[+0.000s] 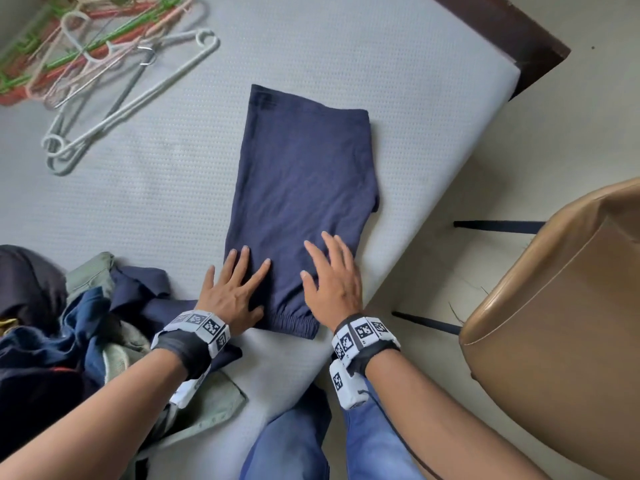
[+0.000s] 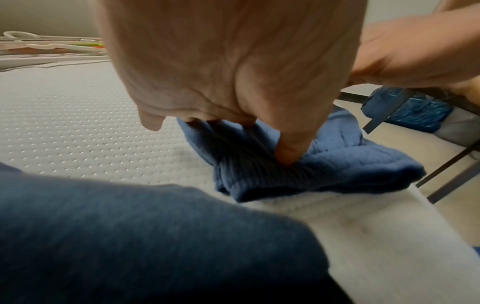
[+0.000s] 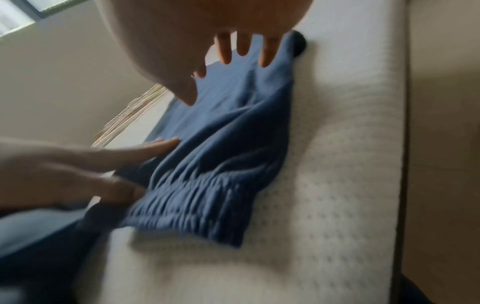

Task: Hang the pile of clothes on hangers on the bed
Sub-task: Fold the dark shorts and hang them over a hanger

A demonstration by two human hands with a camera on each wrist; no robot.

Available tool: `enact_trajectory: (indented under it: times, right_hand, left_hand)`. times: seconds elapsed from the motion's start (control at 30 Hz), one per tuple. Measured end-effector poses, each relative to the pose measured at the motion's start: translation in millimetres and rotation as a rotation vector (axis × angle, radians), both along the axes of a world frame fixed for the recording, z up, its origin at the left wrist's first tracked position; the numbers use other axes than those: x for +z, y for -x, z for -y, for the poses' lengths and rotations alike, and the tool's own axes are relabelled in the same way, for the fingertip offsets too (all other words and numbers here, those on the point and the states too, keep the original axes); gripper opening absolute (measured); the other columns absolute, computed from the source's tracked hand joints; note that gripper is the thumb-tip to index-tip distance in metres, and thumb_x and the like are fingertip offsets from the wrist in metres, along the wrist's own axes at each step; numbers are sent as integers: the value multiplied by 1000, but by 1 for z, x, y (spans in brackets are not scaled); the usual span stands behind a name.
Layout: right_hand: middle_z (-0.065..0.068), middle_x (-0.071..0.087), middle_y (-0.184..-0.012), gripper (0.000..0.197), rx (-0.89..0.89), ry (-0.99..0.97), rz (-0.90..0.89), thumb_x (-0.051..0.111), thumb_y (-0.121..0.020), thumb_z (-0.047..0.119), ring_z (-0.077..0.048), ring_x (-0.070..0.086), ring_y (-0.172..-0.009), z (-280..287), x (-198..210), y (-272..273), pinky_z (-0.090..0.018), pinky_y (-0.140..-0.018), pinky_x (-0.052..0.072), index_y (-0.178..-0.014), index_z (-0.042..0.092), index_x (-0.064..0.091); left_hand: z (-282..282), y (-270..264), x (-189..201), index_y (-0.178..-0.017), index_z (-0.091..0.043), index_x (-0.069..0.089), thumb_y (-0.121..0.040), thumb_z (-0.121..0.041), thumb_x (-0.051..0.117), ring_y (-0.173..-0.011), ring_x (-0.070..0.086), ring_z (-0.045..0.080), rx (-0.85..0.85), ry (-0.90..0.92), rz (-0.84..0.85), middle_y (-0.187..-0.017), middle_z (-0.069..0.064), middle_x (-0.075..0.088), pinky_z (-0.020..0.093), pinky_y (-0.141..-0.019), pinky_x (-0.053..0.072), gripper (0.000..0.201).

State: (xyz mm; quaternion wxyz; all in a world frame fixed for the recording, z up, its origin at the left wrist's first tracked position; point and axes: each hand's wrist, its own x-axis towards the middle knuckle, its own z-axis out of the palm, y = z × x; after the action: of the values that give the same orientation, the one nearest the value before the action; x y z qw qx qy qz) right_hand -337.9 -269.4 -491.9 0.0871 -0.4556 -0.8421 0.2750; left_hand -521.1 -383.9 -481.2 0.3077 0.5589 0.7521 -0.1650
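Looking down, I see the white mattress (image 1: 346, 46) with the folded navy shorts (image 1: 304, 188) beside its floor-side edge, a tan chair (image 1: 561, 323) beyond. Hangers (image 1: 86, 57) lie well beyond the shorts. My left grip (image 1: 232, 292) and right grip (image 1: 332, 282) press flat, fingers spread, near the shorts' waistband.
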Motion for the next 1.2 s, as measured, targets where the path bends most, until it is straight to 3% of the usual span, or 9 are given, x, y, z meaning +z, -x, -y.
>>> enact_trajectory:
  times: [0.17,0.3,0.47,0.57,0.67,0.83,1.0,1.1,1.2]
  right_hand:
    - [1,11,-169,68,257,141,279,39,-97,59,-25,14,-154,40,-24,-28,-53,-123,16,-158,31,27]
    - [0,11,-169,74,307,160,328,43,-92,65,-21,11,-155,60,-16,-71,-55,-123,9,-157,30,31]
    - [-9,31,-161,83,438,-20,219,79,-70,31,-28,29,-148,57,-13,-73,-53,-120,28,-146,24,45]
    - [-7,31,-161,96,595,-53,219,76,-66,13,-28,29,-148,54,-19,-63,-51,-122,22,-152,26,34]
    - [-7,47,-149,93,656,-61,270,79,-64,12,-28,45,-137,49,-24,-52,-52,-117,33,-148,24,42]
    - [-1,65,-104,50,483,131,165,63,-76,7,-30,64,-90,26,-2,-44,-45,-81,54,-124,22,61]
    - [9,70,-98,30,207,465,98,63,-82,38,-19,65,-94,6,38,-52,-34,-86,51,-112,37,57]
    - [10,68,-88,24,119,727,-26,71,-77,39,-12,64,-87,6,56,-67,-40,-90,50,-99,34,61]
    - [7,74,-105,38,56,940,-158,75,-72,44,-14,68,-105,-2,61,-76,-43,-105,47,-106,26,68]
  left_hand:
    - [14,10,-11,-147,-49,-22,-84,-79,32,-149,-15,35,53,66,0,-156,-5,-36,58,-118,5,88]
    - [26,10,-8,-154,-37,-7,-70,-88,31,-151,-7,33,-31,-50,-29,-164,5,-14,59,-117,5,105]
    - [39,7,-7,-148,-20,40,-44,-49,86,-146,23,36,-267,-223,-56,-154,17,34,60,-112,25,117]
    - [39,6,-11,-134,-20,48,-42,-31,89,-129,42,35,-347,-296,-31,-138,15,48,54,-95,46,102]
    - [27,3,-14,-124,-20,50,-47,-20,82,-109,52,35,-346,-329,-31,-121,11,51,44,-78,48,83]
    - [11,4,-4,-109,-23,64,-58,-15,75,-76,59,32,-238,-289,16,-91,3,59,39,-66,47,52]
    - [-6,17,39,-99,-33,66,-68,-39,45,-93,65,18,-3,-188,175,-90,-11,69,32,-77,40,37]
    - [-7,19,63,-89,-22,65,-65,-46,51,-81,66,20,9,-23,356,-81,-5,69,31,-69,45,37]
    - [-16,22,82,-85,-15,63,-64,-37,60,-77,66,21,119,187,636,-75,-3,67,27,-66,48,30]
